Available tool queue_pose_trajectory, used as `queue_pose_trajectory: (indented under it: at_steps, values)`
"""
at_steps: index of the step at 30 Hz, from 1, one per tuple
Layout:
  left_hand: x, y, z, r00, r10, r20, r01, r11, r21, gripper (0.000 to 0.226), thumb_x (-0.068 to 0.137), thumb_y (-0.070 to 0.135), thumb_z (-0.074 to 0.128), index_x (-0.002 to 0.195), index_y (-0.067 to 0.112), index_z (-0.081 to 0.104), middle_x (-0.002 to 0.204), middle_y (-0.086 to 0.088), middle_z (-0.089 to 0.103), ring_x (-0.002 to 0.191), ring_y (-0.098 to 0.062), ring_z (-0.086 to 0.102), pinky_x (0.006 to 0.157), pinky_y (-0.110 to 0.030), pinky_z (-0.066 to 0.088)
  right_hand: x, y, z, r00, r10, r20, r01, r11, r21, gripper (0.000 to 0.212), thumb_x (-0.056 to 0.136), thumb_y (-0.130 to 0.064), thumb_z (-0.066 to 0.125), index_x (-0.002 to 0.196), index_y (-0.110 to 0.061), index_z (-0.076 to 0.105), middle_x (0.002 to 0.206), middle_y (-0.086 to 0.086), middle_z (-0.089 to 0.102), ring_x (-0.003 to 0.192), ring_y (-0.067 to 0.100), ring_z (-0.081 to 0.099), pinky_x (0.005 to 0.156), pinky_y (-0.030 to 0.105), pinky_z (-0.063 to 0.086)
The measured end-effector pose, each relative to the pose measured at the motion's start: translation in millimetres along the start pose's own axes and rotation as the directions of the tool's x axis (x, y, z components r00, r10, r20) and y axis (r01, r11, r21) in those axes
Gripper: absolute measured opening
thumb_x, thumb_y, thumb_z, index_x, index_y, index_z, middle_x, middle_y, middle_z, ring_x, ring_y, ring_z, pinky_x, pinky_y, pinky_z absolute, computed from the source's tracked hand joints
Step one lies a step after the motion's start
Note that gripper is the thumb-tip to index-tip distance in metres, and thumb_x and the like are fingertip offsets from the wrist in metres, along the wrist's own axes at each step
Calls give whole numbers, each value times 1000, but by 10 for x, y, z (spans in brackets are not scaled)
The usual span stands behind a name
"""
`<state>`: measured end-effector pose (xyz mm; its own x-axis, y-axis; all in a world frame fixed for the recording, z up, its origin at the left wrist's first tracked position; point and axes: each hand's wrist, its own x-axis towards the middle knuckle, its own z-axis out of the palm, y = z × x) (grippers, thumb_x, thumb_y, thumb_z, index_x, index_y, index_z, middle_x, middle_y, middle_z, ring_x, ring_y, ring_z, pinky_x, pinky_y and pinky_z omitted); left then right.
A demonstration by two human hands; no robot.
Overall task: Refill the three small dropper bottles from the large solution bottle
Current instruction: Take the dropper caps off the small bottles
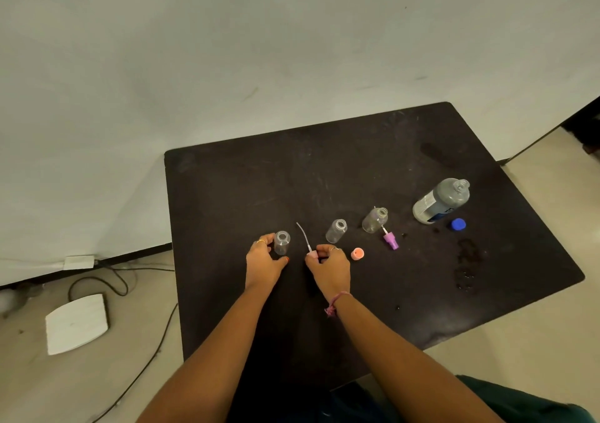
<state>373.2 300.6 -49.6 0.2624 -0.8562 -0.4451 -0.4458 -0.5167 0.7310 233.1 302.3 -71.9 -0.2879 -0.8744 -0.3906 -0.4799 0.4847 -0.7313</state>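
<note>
While left hand (pixel 264 260) grips small bottle (pixel 281 242) | right hand (pixel 328 265) pinches dropper cap (pixel 312 255) just beside

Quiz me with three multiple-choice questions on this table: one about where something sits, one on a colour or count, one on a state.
1. Where does the blue cap lie?
A. beside the large bottle
B. on the floor
C. in the left hand

2. How many small clear bottles stand on the table?
A. one
B. three
C. five

3. The large bottle is:
A. capped
B. lying flat
C. open at the top

Answers:
1 A, the cap rests on the table just right of the large bottle's base.
2 B, one in the left hand's grip, a middle one, a right one.
3 C, its neck is bare.
</note>
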Motion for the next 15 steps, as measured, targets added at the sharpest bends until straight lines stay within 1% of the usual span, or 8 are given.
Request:
queue_pose_trajectory:
  at_steps: [4,6,8,10,12,14,15]
  values:
    - [-17,-24,-121,998,16,67,-20,998,61,70,78,0,71,139,20,43,141,-3,43,126,-16,46,106,-34,41,-26,17,-79,999,11,44,-12,1000,20,40,83,-33,69,119,-19,58,111,-6,59,91,3,57,81,19,47]
    - [-31,-20,-192,993,43,108,-52,995,82,77,77,5,73,142,23,37,143,-1,40,130,-18,42,108,-39,40,-54,46,-148,999,9,43,-10,1000,22,43,81,-33,72,120,-19,58,111,-5,59,94,4,57,84,20,47]
    - [-52,-4,-251,989,88,117,-96,993,69,84,74,13,77,145,26,33,144,2,40,134,-20,35,110,-42,36,-87,86,-234,999,16,30,-17,999,33,44,81,-30,73,120,-18,58,112,-4,60,97,6,57,88,24,48]
    - [-97,39,-282,985,153,81,-154,988,13,87,72,19,80,145,26,33,142,4,42,136,-18,32,111,-38,32,-109,141,-340,1000,16,8,-17,998,62,44,81,-28,73,120,-17,58,112,-3,60,97,7,57,89,26,49]
    - [-163,127,-291,976,216,24,-215,976,-32,86,72,21,80,144,25,33,140,7,43,135,-14,30,108,-30,28,-115,199,-469,1000,1,-21,1,996,91,42,81,-27,73,119,-16,58,112,-3,61,95,7,57,88,26,50]
    - [-227,240,-275,960,279,-28,-280,959,-33,85,72,22,81,143,25,34,139,8,44,134,-11,30,106,-25,26,-111,248,-617,998,-21,-66,30,991,131,40,81,-27,73,117,-17,60,110,-3,61,94,6,58,86,24,50]
    - [-263,302,-252,951,304,-50,-305,952,-31,84,72,22,81,143,25,34,139,8,45,133,-10,30,106,-25,27,-106,272,-701,995,-30,-92,44,987,157,39,81,-27,73,116,-18,60,109,-4,61,93,5,59,86,25,51]
